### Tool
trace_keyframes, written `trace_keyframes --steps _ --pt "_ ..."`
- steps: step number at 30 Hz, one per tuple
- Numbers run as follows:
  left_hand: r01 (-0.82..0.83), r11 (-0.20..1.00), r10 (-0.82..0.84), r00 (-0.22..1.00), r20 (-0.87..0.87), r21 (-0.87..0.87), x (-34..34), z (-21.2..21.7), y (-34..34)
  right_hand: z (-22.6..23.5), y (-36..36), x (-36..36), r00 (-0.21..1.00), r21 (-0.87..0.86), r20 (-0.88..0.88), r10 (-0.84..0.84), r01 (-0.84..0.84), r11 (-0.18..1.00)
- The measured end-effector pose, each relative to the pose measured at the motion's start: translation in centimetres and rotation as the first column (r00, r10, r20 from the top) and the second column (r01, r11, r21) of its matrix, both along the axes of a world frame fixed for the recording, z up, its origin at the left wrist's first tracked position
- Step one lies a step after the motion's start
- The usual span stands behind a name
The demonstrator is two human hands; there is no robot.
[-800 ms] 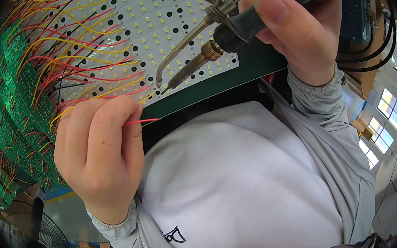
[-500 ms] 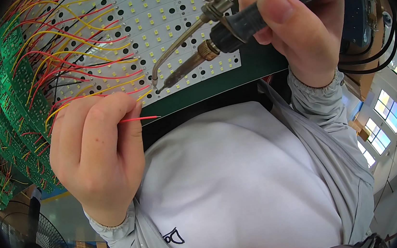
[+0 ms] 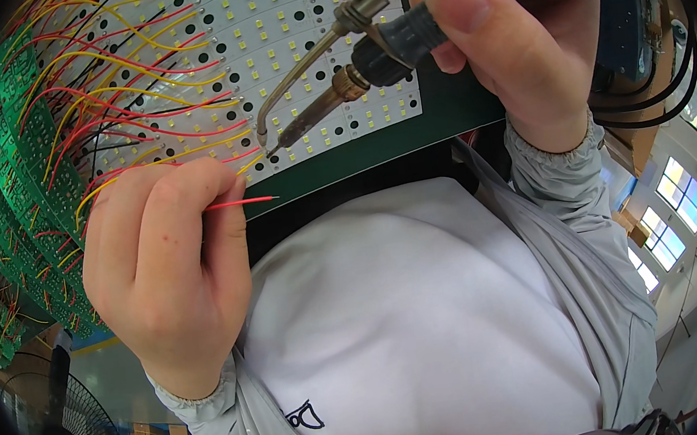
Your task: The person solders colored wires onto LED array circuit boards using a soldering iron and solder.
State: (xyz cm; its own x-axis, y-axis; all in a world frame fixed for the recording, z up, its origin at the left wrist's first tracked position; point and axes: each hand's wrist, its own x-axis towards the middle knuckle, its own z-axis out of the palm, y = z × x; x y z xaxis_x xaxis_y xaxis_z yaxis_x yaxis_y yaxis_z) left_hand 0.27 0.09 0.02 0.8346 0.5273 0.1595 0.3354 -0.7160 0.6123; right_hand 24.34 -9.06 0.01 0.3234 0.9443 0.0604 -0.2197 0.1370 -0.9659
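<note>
We see a dark green work surface (image 3: 440,119) running across the upper middle of the view, its near edge just above our white-clad front. Lying flat on it is a white LED panel board (image 3: 260,23), dotted with rows of small yellow LED chips and round black holes, its near edge close to the edge of the surface. To the left, green circuit boards (image 3: 15,201) lie in overlapping rows, and red, yellow and black wires (image 3: 123,97) spread from them across the white board.
</note>
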Motion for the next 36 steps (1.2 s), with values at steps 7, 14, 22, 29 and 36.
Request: trace_keyframes --steps 7,14,22,29,36 --pt "-0.029 1.000 0.029 0.999 0.028 -0.002 0.0 0.2 0.0 0.1 0.3 -0.2 0.995 0.023 -0.101 0.009 -0.007 1.000" --pt "0.023 0.999 -0.021 0.998 0.057 -0.035 1.1 -0.7 0.2 -4.7 -0.8 1.4 0.983 0.196 -0.173 -0.064 0.099 0.976" --pt "0.028 0.998 -0.027 1.000 0.010 -0.064 0.0 0.5 0.3 0.7 -0.4 0.2 0.991 -0.116 -0.014 -0.135 0.132 0.984" --pt "-0.005 0.981 0.007 1.000 0.010 -0.196 -0.7 2.1 0.0 1.0 0.2 -0.6 0.979 -0.111 -0.085 -0.184 0.174 0.978" --pt "-0.022 0.998 0.030 0.990 0.135 -0.059 -0.5 0.8 -0.4 -0.7 0.1 -0.3 0.998 0.099 -0.063 0.008 -0.002 0.995"
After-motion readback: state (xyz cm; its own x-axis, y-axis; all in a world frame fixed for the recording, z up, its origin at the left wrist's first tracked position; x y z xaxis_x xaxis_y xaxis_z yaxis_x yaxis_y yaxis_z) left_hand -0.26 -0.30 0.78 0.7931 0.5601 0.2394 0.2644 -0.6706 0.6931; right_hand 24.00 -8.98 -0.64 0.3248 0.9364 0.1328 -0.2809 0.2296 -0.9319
